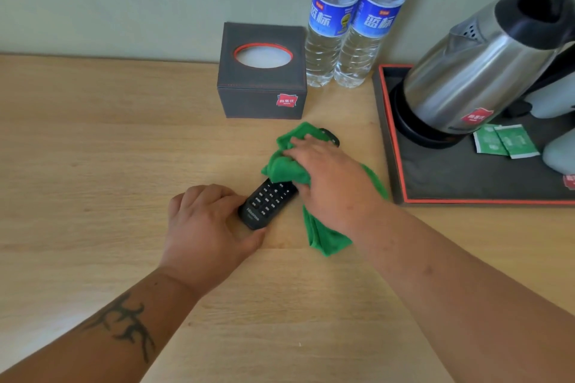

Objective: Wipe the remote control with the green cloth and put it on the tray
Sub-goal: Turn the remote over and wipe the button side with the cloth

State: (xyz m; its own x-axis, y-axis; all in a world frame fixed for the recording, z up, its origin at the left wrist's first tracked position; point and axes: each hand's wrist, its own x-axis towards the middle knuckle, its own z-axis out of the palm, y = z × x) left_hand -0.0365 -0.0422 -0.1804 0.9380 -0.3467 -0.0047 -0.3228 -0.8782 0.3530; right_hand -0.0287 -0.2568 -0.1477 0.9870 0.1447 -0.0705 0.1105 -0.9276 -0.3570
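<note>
- Clearly the wiping step is in hand: the remote control [270, 200] lies flat on the desk [93, 140], slanting away from the person, well to the left of the tray [392, 146] and not yet on it.
- Left hand [205, 221] closes around the near end of the remote, fingers and thumb pinning it against the desk.
- Right hand [326, 174] presses the bunched green cloth [287, 165] down over the far half of the remote; fingers curl into the cloth, gripping it. One tail of the cloth trails on the desk toward the person, left of the tray's near corner.
- Only the keypad end nearest the person and a dark tip beyond the cloth show; the middle of the remote is hidden.
- Next move, as I judge it: finish the strokes along the remote, then lift it and carry it rightward over the tray's orange-edged rim.
- On the tray, an electric kettle [473, 71] fills the far part, green sachets [505, 141] sit in the middle, and pale rounded items at the right edge cannot be identified; the bare stretch nearest the remote looks like the easiest landing spot.
- Left of the tray, against the wall, stand two water bottles [351, 25] and a dark tissue box [263, 71], clear of the path.
</note>
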